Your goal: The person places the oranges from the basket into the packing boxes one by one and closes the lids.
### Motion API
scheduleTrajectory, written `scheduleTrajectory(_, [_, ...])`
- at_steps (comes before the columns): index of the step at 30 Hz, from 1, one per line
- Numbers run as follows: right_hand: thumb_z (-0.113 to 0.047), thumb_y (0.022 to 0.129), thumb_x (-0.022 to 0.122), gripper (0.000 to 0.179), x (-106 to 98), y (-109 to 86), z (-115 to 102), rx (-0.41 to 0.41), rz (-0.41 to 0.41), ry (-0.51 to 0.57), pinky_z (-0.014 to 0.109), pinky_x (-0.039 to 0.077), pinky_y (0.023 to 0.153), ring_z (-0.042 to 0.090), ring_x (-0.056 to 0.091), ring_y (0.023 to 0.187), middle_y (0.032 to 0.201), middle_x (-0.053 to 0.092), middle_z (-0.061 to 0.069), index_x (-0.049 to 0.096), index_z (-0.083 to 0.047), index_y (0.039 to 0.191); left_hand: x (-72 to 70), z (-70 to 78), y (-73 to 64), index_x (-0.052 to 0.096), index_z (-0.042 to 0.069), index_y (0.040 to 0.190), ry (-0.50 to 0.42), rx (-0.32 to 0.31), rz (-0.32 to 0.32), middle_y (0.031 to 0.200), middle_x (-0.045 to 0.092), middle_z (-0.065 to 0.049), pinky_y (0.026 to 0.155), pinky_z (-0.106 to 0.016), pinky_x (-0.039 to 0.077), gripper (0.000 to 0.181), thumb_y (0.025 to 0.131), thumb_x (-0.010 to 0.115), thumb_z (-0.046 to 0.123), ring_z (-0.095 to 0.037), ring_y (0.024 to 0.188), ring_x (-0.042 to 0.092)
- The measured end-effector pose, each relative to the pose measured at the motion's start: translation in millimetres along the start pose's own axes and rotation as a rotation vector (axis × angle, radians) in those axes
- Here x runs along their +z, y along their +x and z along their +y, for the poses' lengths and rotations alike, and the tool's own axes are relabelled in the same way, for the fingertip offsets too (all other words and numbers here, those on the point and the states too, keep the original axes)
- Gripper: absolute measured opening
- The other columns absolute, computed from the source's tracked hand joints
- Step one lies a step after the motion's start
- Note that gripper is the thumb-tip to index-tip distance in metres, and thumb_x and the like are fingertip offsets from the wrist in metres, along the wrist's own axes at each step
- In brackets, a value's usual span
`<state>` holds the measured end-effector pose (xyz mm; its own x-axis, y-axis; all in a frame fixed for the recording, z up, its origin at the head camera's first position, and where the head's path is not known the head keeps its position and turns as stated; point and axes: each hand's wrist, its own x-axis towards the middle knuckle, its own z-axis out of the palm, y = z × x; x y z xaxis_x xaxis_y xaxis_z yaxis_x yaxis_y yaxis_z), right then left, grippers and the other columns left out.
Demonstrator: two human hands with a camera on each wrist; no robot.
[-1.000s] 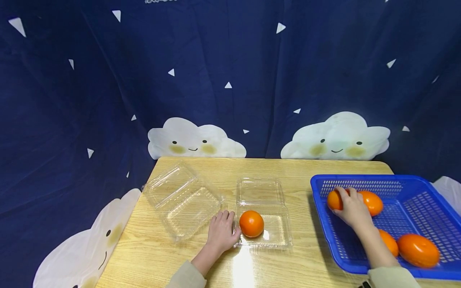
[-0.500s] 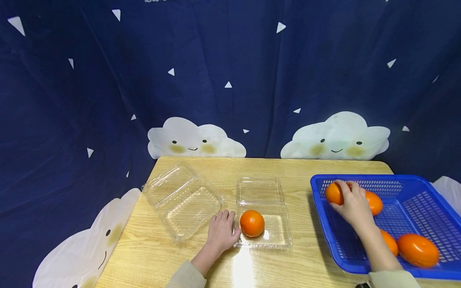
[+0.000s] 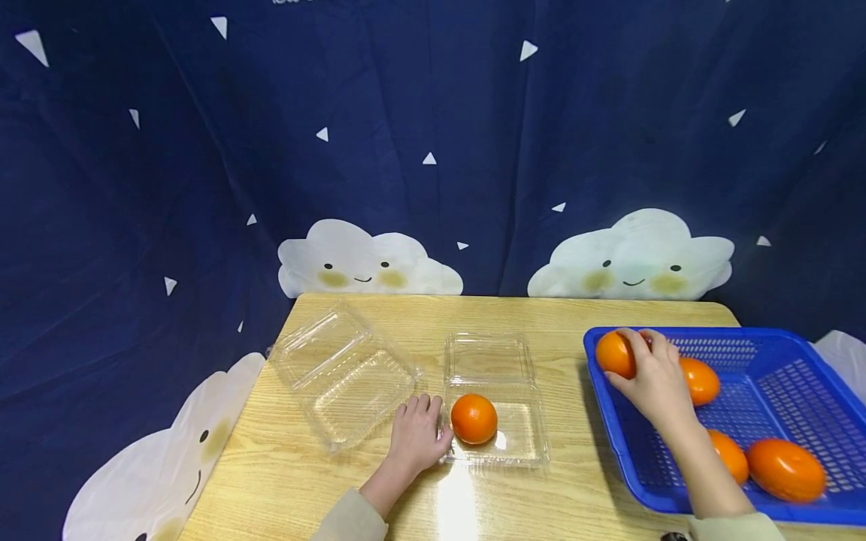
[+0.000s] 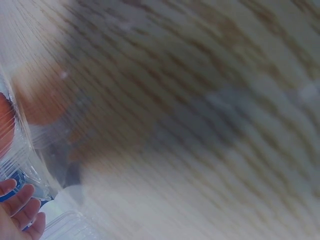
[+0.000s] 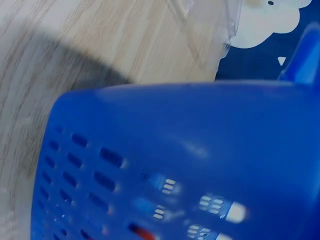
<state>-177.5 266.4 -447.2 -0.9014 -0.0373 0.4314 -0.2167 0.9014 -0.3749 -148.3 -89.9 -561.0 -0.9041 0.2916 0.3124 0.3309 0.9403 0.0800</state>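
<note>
My right hand [image 3: 651, 379] grips an orange [image 3: 614, 355] at the left rim of the blue plastic basket [image 3: 612, 447]; its far side is hidden by my fingers. Close behind that hand lies another orange [image 3: 700, 381]. My left hand [image 3: 417, 436] rests at the left edge of a clear hinged clamshell container [image 3: 524, 436], fingers relaxed and holding nothing. Inside this container, at the left of its near half, sits one orange [image 3: 474, 418]. The left wrist view catches a few spread fingers [image 4: 22, 207] at its lower left corner. The right wrist view shows mostly the basket wall [image 5: 165, 130].
A second clear clamshell container [image 3: 358, 376] lies opened and turned at an angle on the wooden table [image 3: 568, 496], left of my left hand. Two more oranges, one of them large [image 3: 786, 470], lie in the basket's near part. A dark blue curtain [image 3: 433, 90] hangs behind the table.
My right hand has lifted the orange from inside the basket up and leftward to the left rim. The left hand and the containers stay where they were.
</note>
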Motion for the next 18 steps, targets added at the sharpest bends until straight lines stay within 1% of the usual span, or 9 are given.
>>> scheduleTrajectory(5, [-0.011,0.060,0.081,0.068,-1,0.3,-13,-0.038,0.023,0.020,0.061,0.033,0.075,0.049,0.037,0.097,0.112,0.040,0.030,0.049,-0.004,0.119,0.2,0.2,0.3,0.053,0.014,0.095,-0.002,-0.005,-0.016,0.083,0.048,-0.001,0.064,-0.032,0.037,0.031,0.074,0.051,0.037,-0.019,0.078,0.046])
scheduleTrajectory(11, [-0.010,0.059,0.082,0.068,-1,-0.5,-28,-0.065,0.017,0.045,0.061,0.035,0.077,0.048,0.038,0.099,0.114,0.041,0.028,0.050,-0.007,0.119,0.0,0.1,0.4,0.052,0.015,0.094,-0.001,-0.002,-0.009,0.082,0.047,-0.001,0.064,-0.031,0.036,0.030,0.074,0.051,0.038,-0.019,0.077,0.046])
scheduleTrajectory(18, [-0.008,0.057,0.083,0.069,6,-4.5,-41,-0.113,0.012,0.066,0.061,0.038,0.076,0.047,0.039,0.099,0.115,0.042,0.027,0.050,-0.007,0.118,-2.1,0.7,-0.4,0.052,0.014,0.092,-0.003,-0.001,-0.004,0.081,0.047,-0.001,0.063,-0.032,0.036,0.030,0.074,0.051,0.038,-0.019,0.077,0.046])
